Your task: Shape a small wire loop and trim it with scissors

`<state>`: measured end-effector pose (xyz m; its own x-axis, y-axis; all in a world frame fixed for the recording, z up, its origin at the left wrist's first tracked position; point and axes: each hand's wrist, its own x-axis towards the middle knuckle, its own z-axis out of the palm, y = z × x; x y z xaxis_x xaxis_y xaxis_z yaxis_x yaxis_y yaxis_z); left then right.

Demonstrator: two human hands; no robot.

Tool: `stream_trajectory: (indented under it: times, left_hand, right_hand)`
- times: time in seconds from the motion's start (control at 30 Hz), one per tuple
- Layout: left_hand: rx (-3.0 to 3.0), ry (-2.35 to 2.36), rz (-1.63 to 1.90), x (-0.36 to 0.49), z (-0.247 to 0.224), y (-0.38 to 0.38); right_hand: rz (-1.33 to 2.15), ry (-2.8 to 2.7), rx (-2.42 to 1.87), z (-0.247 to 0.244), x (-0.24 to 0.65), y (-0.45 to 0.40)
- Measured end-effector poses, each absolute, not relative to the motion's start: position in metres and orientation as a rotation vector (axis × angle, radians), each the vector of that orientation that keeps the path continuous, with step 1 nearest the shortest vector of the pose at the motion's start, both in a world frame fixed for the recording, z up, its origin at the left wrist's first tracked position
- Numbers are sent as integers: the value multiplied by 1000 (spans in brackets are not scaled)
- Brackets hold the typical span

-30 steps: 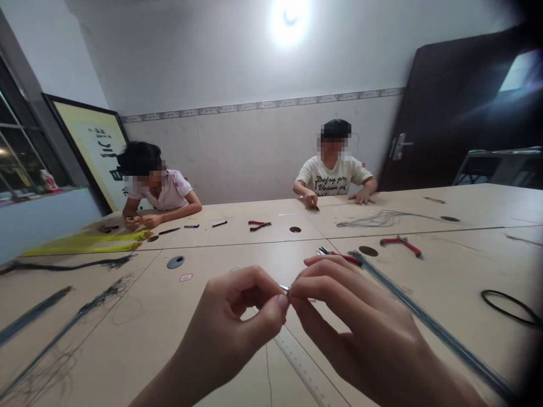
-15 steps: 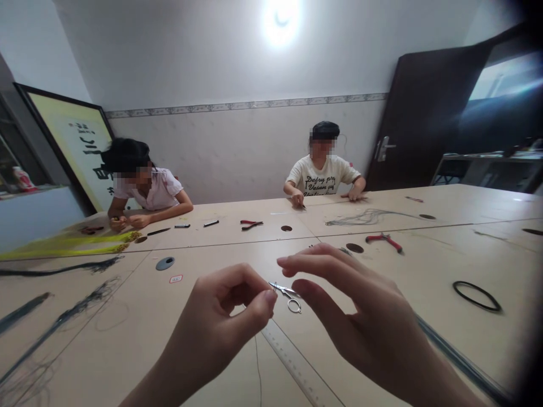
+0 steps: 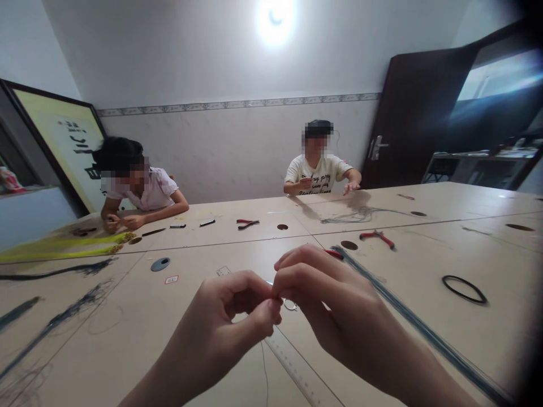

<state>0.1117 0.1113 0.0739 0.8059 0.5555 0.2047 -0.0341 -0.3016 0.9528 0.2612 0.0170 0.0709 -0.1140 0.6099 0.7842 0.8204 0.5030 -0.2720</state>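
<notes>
My left hand (image 3: pixel 237 316) is closed in a pinch on a thin cord (image 3: pixel 265 367), which hangs down below it over the table. The fingers of my right hand (image 3: pixel 335 305) are pinched together at the same spot, touching my left fingertips. Between the two hands the upper end of the cord is hidden. Behind the fingertips lies a pair of small scissors, with one ring handle (image 3: pixel 291 304) showing. A clear ruler (image 3: pixel 292 364) lies on the table under my hands.
Long dark cord bundles lie at right (image 3: pixel 407 311) and left (image 3: pixel 63 322). Red-handled pliers (image 3: pixel 377 239), more pliers (image 3: pixel 247 224), a black ring (image 3: pixel 464 289) and a grey disc (image 3: pixel 160 264) are on the table (image 3: pixel 169 333). Two co-workers (image 3: pixel 316 169) (image 3: pixel 144 192) sit across.
My right hand has moved left and its fingers have closed at my left fingertips, where a bit of cord stuck out. The far co-worker's hands have lifted. The view has shifted slightly.
</notes>
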Motion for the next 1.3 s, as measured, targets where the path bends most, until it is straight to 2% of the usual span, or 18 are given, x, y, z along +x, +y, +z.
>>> stream_trajectory:
  times: [0.2,0.33,0.5,0.7,1.03,1.3]
  left_hand:
    - [1781,370,683,114,71,115]
    - [1770,389,810,113,74,113]
    - [1567,527,1084,115,78,107]
    - [1448,359,1179,113,74,121]
    - [1354,232,1225,107,73,115]
    - [1415,276,1239,106,79,109]
  right_hand:
    - [-280,-1796,-1257,73,262,17]
    - [-160,-1725,-1760,68,284,38]
    - [204,-1798,-2369,28,316,83]
    - [387,-1852,-2644,-13,320,106]
    - [453,-1849,-2663,-27,328,111]
    - [369,-1667,-2095,-4,326,107]
